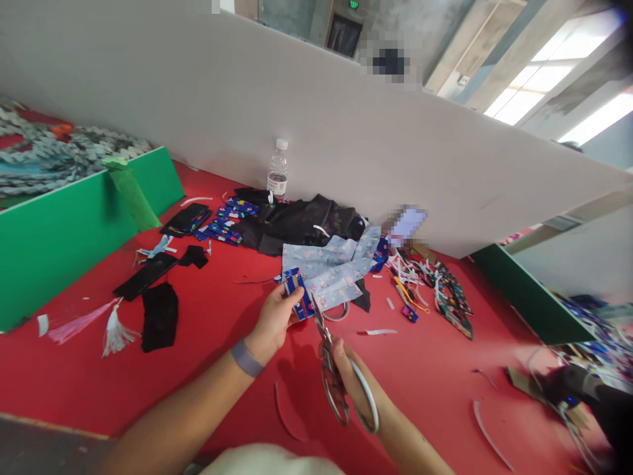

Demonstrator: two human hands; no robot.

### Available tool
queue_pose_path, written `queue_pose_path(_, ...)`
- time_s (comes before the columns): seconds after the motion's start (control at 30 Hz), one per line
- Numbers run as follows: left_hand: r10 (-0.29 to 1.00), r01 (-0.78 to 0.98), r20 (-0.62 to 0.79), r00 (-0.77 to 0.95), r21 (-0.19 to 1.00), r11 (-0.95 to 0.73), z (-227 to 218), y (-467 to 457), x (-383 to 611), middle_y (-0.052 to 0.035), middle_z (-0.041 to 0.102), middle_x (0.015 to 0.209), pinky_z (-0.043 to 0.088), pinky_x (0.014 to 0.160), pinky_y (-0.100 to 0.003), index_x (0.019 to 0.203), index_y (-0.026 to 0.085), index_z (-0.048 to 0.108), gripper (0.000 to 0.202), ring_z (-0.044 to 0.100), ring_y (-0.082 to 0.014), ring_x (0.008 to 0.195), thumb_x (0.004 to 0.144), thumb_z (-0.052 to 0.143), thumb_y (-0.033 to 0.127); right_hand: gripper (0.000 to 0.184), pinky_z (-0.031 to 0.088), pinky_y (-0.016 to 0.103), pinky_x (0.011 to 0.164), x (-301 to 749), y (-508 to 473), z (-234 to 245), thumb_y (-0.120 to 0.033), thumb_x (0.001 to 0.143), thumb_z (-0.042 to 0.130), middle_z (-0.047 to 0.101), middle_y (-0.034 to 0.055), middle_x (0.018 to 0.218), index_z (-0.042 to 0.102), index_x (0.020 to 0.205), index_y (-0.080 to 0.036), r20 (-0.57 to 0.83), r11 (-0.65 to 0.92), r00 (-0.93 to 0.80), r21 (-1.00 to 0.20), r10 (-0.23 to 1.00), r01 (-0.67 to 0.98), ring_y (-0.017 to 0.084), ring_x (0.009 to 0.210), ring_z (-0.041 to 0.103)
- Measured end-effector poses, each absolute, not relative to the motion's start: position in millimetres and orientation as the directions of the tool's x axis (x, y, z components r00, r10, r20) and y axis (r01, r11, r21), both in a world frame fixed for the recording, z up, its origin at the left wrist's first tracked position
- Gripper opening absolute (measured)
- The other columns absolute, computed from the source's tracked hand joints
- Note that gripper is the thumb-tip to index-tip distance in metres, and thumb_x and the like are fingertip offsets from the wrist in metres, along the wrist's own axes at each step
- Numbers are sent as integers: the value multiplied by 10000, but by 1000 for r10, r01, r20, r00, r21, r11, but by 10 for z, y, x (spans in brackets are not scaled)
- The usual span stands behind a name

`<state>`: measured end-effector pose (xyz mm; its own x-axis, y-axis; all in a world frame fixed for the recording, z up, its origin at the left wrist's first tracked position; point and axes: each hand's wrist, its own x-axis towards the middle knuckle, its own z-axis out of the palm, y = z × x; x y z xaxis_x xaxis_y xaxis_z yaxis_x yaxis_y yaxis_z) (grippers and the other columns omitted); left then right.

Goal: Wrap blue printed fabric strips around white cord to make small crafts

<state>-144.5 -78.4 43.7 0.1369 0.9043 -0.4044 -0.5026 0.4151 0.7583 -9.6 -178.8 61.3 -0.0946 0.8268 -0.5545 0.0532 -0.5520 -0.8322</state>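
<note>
Red tabletop (425, 382) with grey partition (198, 86), head view: blue printed fabric piece (293, 280) and scissors (324, 334), both hand-held.
Fabric piece: clamped between thumb and fingers of the left hand (273, 315), above the tabletop, beside a pale-blue floral cloth (316, 260). Scissors: handles gripped by the closed fingers of the right hand (349, 369); blades directed toward the piece's right edge, contact not determinable. Clear bottle (278, 161): stood near the partition; white label (277, 183), print too small to be read. Green sign (354, 4): placed in background, lettering illegible.
</note>
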Motion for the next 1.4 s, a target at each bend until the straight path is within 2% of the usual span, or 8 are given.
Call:
queue_pose_path(0.37,904,-487,-404,138,767,417,442,-791,-1443,21,633,651,490,487,-226,984,182,634,339,582,-113,489,683,725,309,552,286,151,219,-109,-1813,628,-749,806,303,354,-99,512,407,781,-207,-535,-529,-79,-844,841,87,34,305,261)
queue_pose_path(0.57,904,-484,-403,140,769,418,412,-792,-1439,31,624,602,475,476,-227,981,182,633,348,572,-112,445,679,728,326,579,282,145,227,-122,-1830,609,-776,783,288,349,-100,512,401,767,-208,-537,-529,-49,-841,842,118,27,306,250)
queue_pose_path(0.87,902,-510,-412,131,752,417,423,-788,-1430,-7,682,745,498,506,-233,971,175,638,365,620,-127,538,652,753,311,588,192,129,279,-143,-1848,560,-775,781,308,342,-106,465,429,788,-199,-518,-510,0,-844,856,166,22,304,257)
queue_pose_path(1.17,896,-525,-425,128,737,424,416,-785,-1430,0,679,719,495,494,-225,941,173,637,353,625,-125,530,641,763,309,601,268,144,275,-166,-1820,573,-796,755,318,386,-81,514,400,728,-201,-543,-541,-5,-839,840,57,31,332,304)
queue_pose_path(1.4,896,-537,-420,145,727,428,464,-802,-1427,-7,687,732,495,501,-215,944,168,641,355,626,-125,549,640,766,300,589,293,171,224,-140,-1767,622,-782,778,297,382,-84,510,417,753,-206,-549,-544,-51,-835,835,81,47,305,300)
